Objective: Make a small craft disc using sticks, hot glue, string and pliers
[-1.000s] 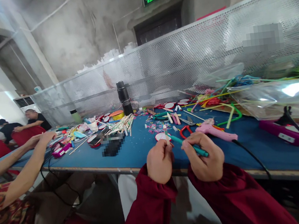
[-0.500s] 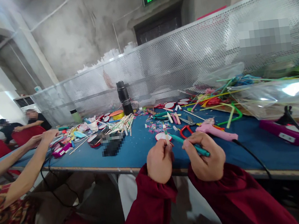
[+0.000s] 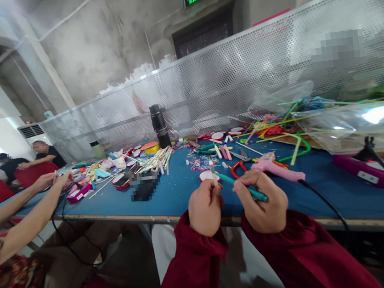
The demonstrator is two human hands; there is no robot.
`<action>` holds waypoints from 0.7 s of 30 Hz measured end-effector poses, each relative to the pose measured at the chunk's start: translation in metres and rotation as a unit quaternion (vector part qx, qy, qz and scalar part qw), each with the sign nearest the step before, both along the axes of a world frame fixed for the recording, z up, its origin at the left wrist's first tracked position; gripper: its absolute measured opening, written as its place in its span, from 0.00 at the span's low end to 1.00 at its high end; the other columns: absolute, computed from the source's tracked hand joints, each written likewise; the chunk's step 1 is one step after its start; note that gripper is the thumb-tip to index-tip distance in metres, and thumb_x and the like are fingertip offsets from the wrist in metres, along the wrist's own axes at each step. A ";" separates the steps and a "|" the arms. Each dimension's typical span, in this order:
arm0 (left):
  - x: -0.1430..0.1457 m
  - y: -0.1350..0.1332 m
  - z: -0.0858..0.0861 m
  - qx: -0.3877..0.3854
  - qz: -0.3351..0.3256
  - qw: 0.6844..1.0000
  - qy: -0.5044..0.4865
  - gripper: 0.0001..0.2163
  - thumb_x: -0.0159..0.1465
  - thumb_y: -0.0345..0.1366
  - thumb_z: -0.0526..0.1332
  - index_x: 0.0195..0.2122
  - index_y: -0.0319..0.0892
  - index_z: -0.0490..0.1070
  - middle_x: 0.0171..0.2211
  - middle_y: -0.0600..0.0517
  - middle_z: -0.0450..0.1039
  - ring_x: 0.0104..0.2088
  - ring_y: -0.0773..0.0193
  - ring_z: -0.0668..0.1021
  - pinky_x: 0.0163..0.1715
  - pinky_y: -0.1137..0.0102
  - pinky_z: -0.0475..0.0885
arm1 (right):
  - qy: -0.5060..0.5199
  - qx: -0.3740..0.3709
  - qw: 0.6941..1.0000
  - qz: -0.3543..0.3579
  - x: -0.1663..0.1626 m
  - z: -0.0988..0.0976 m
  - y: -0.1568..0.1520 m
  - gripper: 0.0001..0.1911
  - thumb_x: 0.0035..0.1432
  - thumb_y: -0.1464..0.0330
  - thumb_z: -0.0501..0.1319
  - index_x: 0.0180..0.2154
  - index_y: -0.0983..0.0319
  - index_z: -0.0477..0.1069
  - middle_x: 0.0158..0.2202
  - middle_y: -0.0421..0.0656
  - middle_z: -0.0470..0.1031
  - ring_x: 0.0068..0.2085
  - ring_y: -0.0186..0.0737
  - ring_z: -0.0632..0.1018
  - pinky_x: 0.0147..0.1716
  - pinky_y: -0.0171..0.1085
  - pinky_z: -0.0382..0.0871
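In the lower middle of the frame, the left hand pinches a short pale stick with a green band, thumb against fingers, so that it stands nearly upright above the grip. Just to the right, the right hand is closed around a teal pen-like tool, whose long axis slants from the lower right, by the palm, to the upper left, where its narrow end comes up beside the stick. The two pieces thus lie crosswise, one close to vertical and one oblique, with the gap between the hands bridged by the tool; whether its end touches the stick or stops just short of it I cannot tell. The stick belongs to the left hand's side, and the tool reaches it from the right. Behind the stick, a white disc lies on the blue counter; beyond the right hand are a red-handled tool and, further right, a pink glue gun with a black cord.
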State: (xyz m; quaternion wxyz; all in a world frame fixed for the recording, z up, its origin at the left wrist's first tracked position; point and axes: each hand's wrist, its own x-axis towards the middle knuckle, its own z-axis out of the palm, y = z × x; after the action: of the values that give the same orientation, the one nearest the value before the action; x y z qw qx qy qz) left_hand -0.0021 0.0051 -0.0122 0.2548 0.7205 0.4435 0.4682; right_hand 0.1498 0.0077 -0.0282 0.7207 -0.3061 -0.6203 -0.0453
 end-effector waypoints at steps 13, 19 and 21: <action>0.000 0.001 -0.001 0.000 0.006 1.000 -0.002 0.09 0.76 0.38 0.54 0.38 0.46 0.69 0.25 0.57 0.72 0.29 0.63 0.73 0.36 0.68 0.64 | 0.000 -0.009 1.000 -0.024 0.001 -0.004 0.003 0.06 0.65 0.72 0.66 0.36 0.57 0.72 0.32 0.41 0.76 0.35 0.43 0.77 0.38 0.44 0.71; 0.000 0.001 -0.001 -0.001 -0.005 1.000 -0.004 0.10 0.77 0.39 0.54 0.38 0.46 0.69 0.24 0.57 0.71 0.28 0.63 0.72 0.35 0.68 0.64 | 0.004 0.001 1.000 -0.011 0.001 -0.004 0.002 0.06 0.66 0.73 0.66 0.36 0.57 0.72 0.32 0.42 0.77 0.35 0.44 0.78 0.39 0.46 0.72; 0.001 0.001 -0.001 0.002 -0.004 1.000 -0.004 0.10 0.76 0.39 0.54 0.37 0.46 0.68 0.25 0.57 0.71 0.28 0.63 0.72 0.35 0.68 0.63 | -0.009 -0.001 1.000 -0.003 0.001 -0.003 0.002 0.06 0.66 0.72 0.66 0.36 0.57 0.72 0.32 0.41 0.77 0.35 0.44 0.77 0.39 0.45 0.72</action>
State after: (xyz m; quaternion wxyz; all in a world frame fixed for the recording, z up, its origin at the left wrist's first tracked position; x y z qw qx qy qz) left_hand -0.0015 0.0060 -0.0135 0.2568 0.7210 0.4385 0.4710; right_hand 0.1509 0.0097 -0.0309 0.7143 -0.3089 -0.6260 -0.0498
